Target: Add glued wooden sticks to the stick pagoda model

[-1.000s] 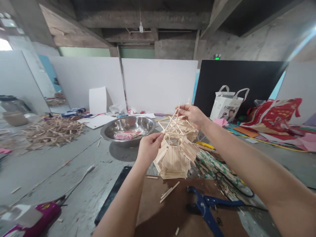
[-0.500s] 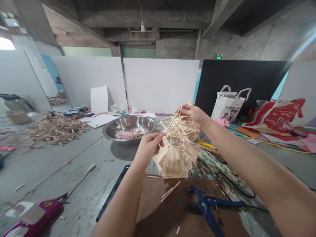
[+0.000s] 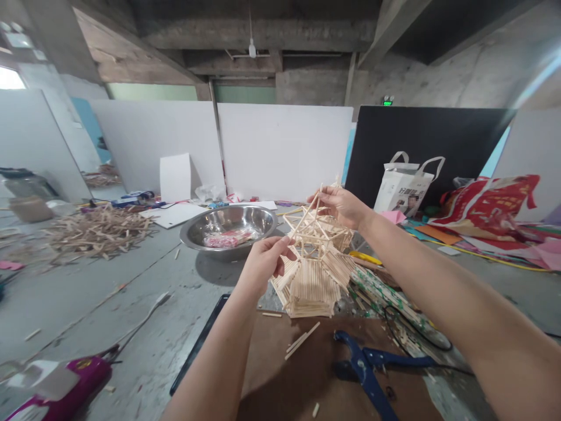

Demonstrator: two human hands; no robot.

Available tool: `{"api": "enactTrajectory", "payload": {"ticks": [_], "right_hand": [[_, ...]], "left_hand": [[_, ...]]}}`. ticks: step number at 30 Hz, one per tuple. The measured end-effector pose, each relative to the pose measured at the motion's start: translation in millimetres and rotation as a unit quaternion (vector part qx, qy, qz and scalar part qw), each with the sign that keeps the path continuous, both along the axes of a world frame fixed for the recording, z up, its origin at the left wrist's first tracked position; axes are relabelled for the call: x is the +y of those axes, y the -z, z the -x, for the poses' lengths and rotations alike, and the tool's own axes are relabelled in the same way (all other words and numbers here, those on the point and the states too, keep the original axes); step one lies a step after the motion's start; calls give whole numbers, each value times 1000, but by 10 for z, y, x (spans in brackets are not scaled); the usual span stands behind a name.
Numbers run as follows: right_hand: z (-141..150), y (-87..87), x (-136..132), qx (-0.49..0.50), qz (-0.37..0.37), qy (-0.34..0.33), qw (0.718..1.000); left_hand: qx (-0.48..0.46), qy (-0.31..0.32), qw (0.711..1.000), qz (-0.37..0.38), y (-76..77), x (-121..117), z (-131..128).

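In front of me stands a model built of thin wooden sticks (image 3: 313, 286), with slatted sloping sides below and an open stick frame on top. My left hand (image 3: 269, 257) is closed in a pinch at the lower end of a slanting wooden stick (image 3: 302, 219), at the frame's left side. Higher up, the fingers of my right hand (image 3: 337, 204) pinch the upper end of the sticks, where they meet in a point. Part of the frame behind is hidden by my right hand.
A blue tool (image 3: 363, 368) and loose sticks (image 3: 302, 340) lie on a brown board (image 3: 280, 386). Behind are a metal basin (image 3: 188, 240) holding plastic packets and a pile of sticks (image 3: 100, 231). Green-and-white wrapped sticks (image 3: 385, 298) lie right, a magenta device (image 3: 87, 380) left.
Hardly anything differs. Both hands keep their pinch at the stick, and the view has shifted very slightly.
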State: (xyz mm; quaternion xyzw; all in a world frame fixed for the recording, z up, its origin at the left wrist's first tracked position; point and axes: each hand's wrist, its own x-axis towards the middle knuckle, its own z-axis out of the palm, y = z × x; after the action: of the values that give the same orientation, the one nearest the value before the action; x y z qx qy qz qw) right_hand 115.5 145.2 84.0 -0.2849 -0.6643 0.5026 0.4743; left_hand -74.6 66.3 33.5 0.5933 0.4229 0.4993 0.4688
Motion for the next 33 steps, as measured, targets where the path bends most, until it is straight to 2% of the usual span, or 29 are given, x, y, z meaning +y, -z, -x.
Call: {"api": "enactTrajectory", "payload": {"ticks": [5,9,12,15,17,19,23,28,33], "right_hand": [[8,-43,-43,-16,-1,23,1000],[-115,-103,-200,-19,-10,134,991],[-277,-61,-478,-7,-54,185,981],[-416,107,-883,-19,-80,162,983],[-491,273,-1151,-48,-69,150,985],[-566,449,-1358,-48,-36,172,983],[-700,737,-1556,-13,0,231,973],[-669,980,-1632,-59,95,207,972],[-527,1255,-1660,-50,185,150,970]], "left_hand": [[12,-3,999,-32,8,-4,-21],[-10,-45,995,-87,-72,-98,-21],[-6,-39,992,-119,-172,-273,-86],[52,18,993,-106,-192,-460,-249],[96,68,988,-102,-126,-542,-392],[134,131,977,-97,-11,-577,-529],[209,241,944,-86,234,-564,-723],[249,269,925,-103,447,-565,-884],[235,286,928,-46,659,-625,-918]]}}
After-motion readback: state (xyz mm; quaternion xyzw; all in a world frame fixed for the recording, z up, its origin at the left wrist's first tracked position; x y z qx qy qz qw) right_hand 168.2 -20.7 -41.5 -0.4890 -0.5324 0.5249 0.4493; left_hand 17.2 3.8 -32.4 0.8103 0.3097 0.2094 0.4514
